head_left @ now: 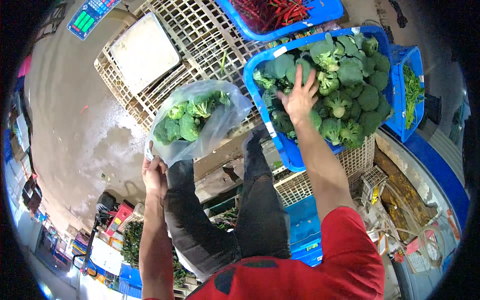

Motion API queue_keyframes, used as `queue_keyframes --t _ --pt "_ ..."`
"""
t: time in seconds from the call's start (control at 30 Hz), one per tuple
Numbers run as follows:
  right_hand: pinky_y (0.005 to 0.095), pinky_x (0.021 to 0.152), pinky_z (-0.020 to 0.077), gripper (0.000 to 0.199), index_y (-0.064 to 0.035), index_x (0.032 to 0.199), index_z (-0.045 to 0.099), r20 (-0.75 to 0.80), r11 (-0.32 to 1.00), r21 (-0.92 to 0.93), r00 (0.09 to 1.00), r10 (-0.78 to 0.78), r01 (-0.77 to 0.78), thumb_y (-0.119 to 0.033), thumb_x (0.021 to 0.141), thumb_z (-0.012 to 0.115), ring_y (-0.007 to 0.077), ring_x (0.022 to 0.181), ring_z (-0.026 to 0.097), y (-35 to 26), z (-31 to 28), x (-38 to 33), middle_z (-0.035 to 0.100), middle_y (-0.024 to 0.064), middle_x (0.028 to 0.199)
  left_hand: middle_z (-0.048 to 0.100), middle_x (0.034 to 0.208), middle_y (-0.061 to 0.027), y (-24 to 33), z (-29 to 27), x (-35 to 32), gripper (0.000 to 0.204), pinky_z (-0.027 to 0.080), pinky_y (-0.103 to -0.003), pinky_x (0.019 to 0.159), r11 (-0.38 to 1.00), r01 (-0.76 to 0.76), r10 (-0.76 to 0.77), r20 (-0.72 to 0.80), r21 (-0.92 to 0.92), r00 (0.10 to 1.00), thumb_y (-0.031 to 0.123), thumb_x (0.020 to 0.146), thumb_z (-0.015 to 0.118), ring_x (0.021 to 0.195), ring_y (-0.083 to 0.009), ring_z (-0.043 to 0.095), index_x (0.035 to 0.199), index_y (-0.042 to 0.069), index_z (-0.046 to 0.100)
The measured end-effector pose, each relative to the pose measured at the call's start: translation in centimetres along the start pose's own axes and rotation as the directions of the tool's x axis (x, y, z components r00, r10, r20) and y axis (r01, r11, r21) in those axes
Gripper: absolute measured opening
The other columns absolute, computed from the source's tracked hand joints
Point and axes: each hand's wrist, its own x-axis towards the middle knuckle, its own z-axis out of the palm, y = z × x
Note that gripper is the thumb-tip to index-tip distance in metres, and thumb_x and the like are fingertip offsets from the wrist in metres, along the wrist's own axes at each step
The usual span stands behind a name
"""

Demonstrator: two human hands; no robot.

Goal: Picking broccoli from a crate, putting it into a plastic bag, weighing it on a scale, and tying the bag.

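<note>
My left hand (pixel 155 172) is closed on the near edge of a clear plastic bag (pixel 220 131). Several broccoli heads (pixel 190 120) lie inside that bag, which rests on the near side of the pale crates. Over the left part of a blue tub (pixel 256 102) heaped with broccoli (pixel 367 97), my right hand (pixel 301 100) is spread with its fingers apart. Its fingertips reach onto the broccoli at the tub's left side, and nothing is gripped in it. Whether the fingertips press on a head is hard to make out.
A white scale platform (pixel 145 52) stands on pale lattice crates (pixel 200 30), with its blue display (pixel 90 17) beyond at the left. Past the broccoli sits a blue tub of red chillies (pixel 290 12). At the right is a blue tub of green vegetables (pixel 412 95).
</note>
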Motion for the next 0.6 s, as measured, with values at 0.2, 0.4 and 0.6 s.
queue_keyframes --t 0.2,0.4,0.6 --pt "0.0557 0.097 0.0509 0.118 -0.0308 0.159 0.017 0.087 0.992 0.020 0.989 -0.124 0.123 -0.020 0.066 0.089 0.0482 0.130 0.044 3.3 0.1 0.4 0.017 0.0192 0.161 0.043 0.066 0.0037 0.1 -0.6 -0.2 0.058 0.035 -0.022 0.055 0.998 0.047 -0.045 -0.027 0.045 0.999 0.000 0.093 0.053 0.055 -0.0081 0.040 0.150 0.007 0.045" --pt "0.0588 0.090 0.0505 0.100 -0.0270 0.153 0.026 -0.137 0.989 0.098 0.986 -0.098 0.111 -0.032 0.072 0.086 0.0527 0.118 0.050 2.0 1.3 2.0 0.021 0.0171 0.154 0.042 0.065 0.0027 0.0 -0.7 0.5 0.059 0.037 -0.024 0.060 0.998 0.040 -0.042 0.033 0.052 0.999 0.003 0.094 0.053 0.057 -0.0098 0.042 0.152 0.009 0.042" --pt "0.0501 0.104 0.0455 0.090 -0.0179 0.149 0.034 -0.184 0.919 0.279 0.955 -0.233 0.279 -0.011 0.072 0.080 0.0442 0.126 0.048 6.1 -0.2 2.8 0.028 0.0203 0.148 0.043 0.069 0.0033 0.7 -1.4 1.0 0.060 0.038 -0.025 0.063 0.997 0.065 -0.061 0.074 -0.049 0.995 0.003 0.095 0.053 0.060 -0.0105 0.043 0.153 0.011 0.041"
